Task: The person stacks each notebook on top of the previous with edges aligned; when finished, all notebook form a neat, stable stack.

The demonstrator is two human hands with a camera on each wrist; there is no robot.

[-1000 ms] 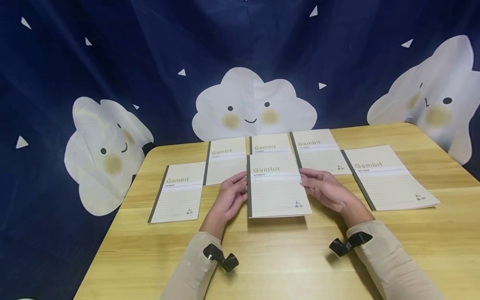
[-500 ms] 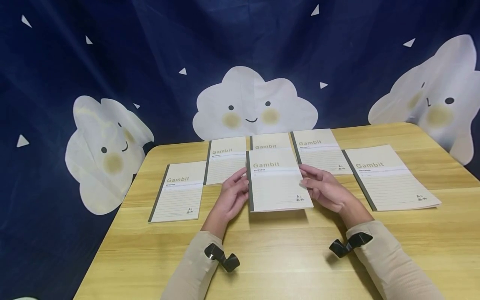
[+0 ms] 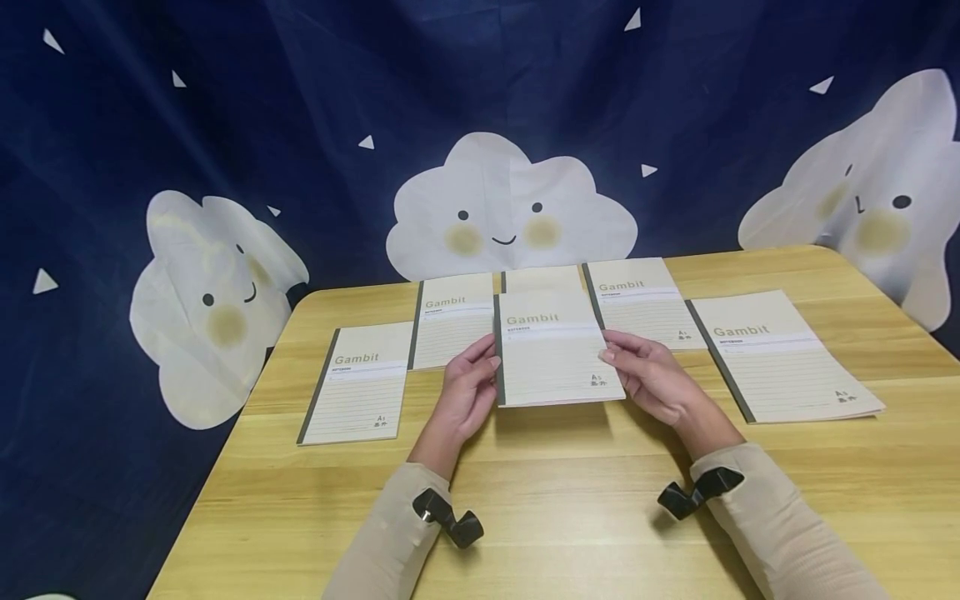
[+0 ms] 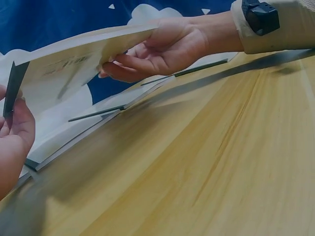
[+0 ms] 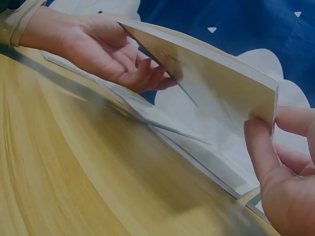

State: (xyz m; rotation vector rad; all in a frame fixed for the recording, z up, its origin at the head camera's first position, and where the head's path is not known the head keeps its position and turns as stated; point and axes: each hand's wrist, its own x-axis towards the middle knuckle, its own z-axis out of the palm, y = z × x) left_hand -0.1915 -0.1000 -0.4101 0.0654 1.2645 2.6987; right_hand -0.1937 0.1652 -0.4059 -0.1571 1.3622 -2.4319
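A cream notebook (image 3: 558, 358) marked "Gambit", with a dark spine strip, is held up off the table between both hands, front cover facing up. At its spine side my left hand (image 3: 467, 392) grips the edge, thumb on top. My right hand (image 3: 652, 375) pinches the opposite edge between thumb and fingers. Seen from below in the right wrist view, the notebook's underside (image 5: 216, 78) tilts over others on the table. Just behind it lies a similar notebook (image 3: 543, 280), mostly covered by the held one in the head view.
More matching notebooks lie on the wooden table (image 3: 555, 517): one at the left (image 3: 356, 396), one at back left (image 3: 453, 325), another at back right (image 3: 641, 304), and a larger-looking one at the right (image 3: 780, 362). A dark blue cloud-print curtain (image 3: 330, 100) hangs behind.
Both hands have raised the held notebook a little, its near edge most. It hides more of the notebook behind, whose title no longer shows. The other notebooks stay put.
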